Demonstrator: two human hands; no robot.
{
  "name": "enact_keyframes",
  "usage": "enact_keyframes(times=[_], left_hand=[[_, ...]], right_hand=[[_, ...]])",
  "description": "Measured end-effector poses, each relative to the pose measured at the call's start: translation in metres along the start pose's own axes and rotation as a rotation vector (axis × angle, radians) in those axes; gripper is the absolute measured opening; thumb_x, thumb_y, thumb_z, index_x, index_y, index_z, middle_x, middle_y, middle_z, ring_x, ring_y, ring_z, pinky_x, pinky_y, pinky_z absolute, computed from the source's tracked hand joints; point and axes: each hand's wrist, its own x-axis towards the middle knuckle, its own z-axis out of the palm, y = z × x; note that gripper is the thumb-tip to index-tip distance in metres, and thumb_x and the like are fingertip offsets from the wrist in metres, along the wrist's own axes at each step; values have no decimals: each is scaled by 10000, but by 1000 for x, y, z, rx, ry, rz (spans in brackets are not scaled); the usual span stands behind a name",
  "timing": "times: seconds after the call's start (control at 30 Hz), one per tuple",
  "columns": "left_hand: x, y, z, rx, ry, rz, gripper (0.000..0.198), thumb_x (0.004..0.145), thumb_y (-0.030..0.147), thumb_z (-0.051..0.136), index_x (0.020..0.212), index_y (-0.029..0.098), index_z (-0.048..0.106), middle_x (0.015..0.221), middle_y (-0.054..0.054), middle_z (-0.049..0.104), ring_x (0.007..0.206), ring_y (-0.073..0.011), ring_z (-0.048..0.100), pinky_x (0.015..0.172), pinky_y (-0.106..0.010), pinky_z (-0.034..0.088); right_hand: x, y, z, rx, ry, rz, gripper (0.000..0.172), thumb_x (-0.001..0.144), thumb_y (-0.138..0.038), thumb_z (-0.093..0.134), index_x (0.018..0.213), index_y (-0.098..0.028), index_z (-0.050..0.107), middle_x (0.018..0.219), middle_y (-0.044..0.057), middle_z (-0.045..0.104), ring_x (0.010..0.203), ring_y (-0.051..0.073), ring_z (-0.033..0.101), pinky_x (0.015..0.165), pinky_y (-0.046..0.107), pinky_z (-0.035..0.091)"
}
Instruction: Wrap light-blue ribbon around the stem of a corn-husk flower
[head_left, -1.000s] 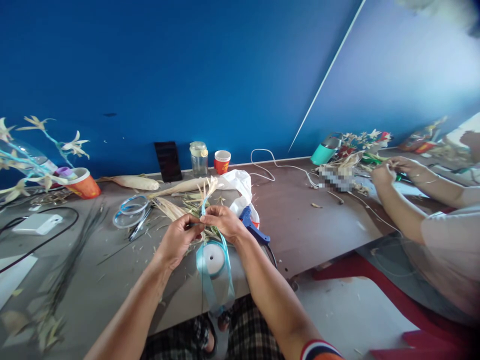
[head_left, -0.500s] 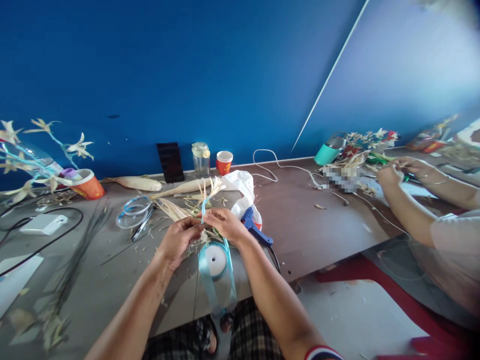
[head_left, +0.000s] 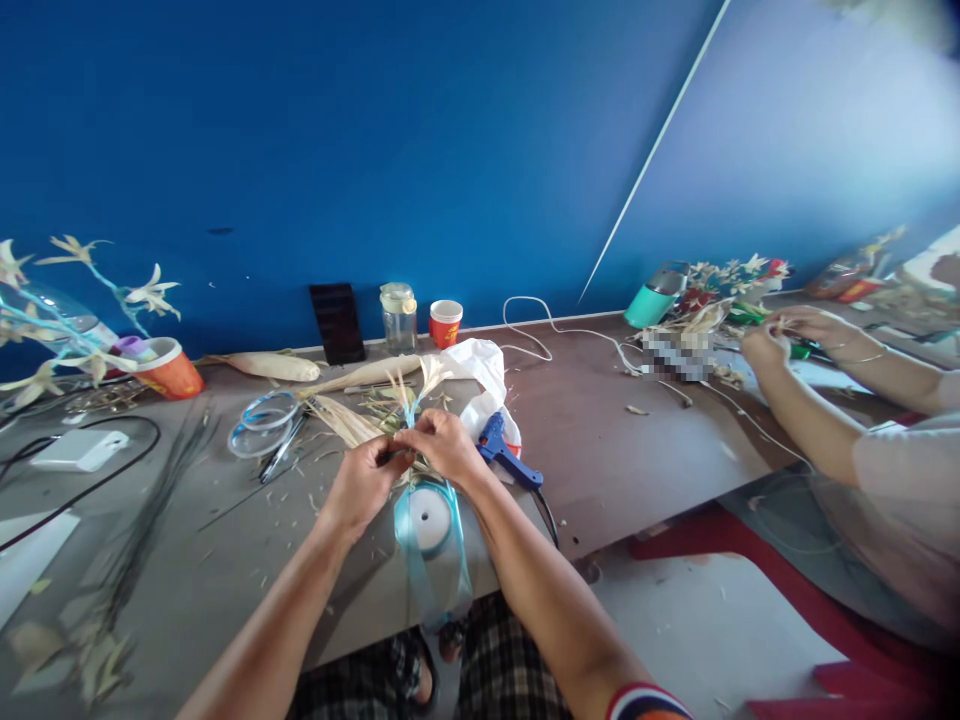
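My left hand (head_left: pixel 361 485) and my right hand (head_left: pixel 441 447) meet above the table's middle, both pinched on a thin stem wrapped in light blue ribbon (head_left: pixel 409 412). A dried-husk flower (head_left: pixel 424 375) tops that stem, pointing away from me. Below my hands a spool of light blue ribbon (head_left: pixel 429 520) lies flat, its loose end hanging over the table's near edge. Dried husk strips (head_left: pixel 341 418) lie just beyond my fingers.
A blue glue gun (head_left: pixel 504 455) and a white plastic bag (head_left: pixel 480 372) lie right of my hands; scissors (head_left: pixel 281 450) and ribbon coils (head_left: pixel 262 415) lie left. A jar (head_left: pixel 397 315), red cups, a phone and husk flowers (head_left: pixel 82 300) line the wall. Another person's hands (head_left: pixel 787 335) work at the right.
The flower stem has tilted lower and away from me. My hands stay pinched together on it and have shifted only slightly.
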Motion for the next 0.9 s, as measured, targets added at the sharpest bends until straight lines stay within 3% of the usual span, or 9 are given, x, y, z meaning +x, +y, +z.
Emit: enact_keyframes(times=[0.07, 0.23, 0.33, 0.5, 0.73, 0.9], left_hand=[[1, -2, -1, -8, 11, 10, 153, 632, 280, 700, 708, 148, 689, 596, 16, 586, 559, -114, 467, 535, -225, 346], [4, -1, -6, -340, -35, -121, 184, 594, 295, 745, 645, 140, 660, 613, 5, 578, 560, -94, 490, 559, -221, 401], [4, 1, -8, -477, -79, -199, 210, 542, 265, 788, 635, 133, 655, 631, 4, 572, 568, -79, 498, 567, -208, 420], [4, -1, -6, -453, -132, -213, 214, 556, 253, 789, 677, 127, 664, 613, 8, 548, 536, -72, 469, 543, -208, 407], [2, -1, -2, -167, -24, -54, 221, 600, 324, 737, 689, 135, 664, 530, 32, 509, 468, -80, 392, 459, -212, 292], [1, 0, -2, -38, 47, -19, 168, 611, 302, 715, 694, 164, 666, 554, 27, 570, 509, -109, 471, 491, -216, 343]], right_hand=[[-1, -1, -1, 2, -14, 15, 376, 567, -425, 729, 541, -166, 457, 489, -74, 388, 493, 63, 324, 469, 217, 242], [-2, 1, -5, 404, -341, 53, 334, 579, -398, 741, 736, -136, 605, 631, -28, 548, 625, 93, 487, 616, 228, 363], [-1, 4, -6, 560, -429, 80, 300, 585, -360, 745, 761, -141, 642, 682, -4, 598, 695, 109, 529, 700, 246, 385], [0, 5, -3, 619, -387, 92, 286, 543, -349, 768, 608, -143, 581, 648, -6, 588, 636, 106, 515, 661, 253, 386], [1, 4, 1, 287, -173, 39, 354, 545, -424, 745, 610, -161, 517, 527, -57, 477, 515, 75, 389, 511, 220, 281], [2, 6, 1, 98, -74, 14, 310, 600, -408, 700, 601, -160, 516, 513, -61, 451, 506, 74, 364, 493, 219, 269]])
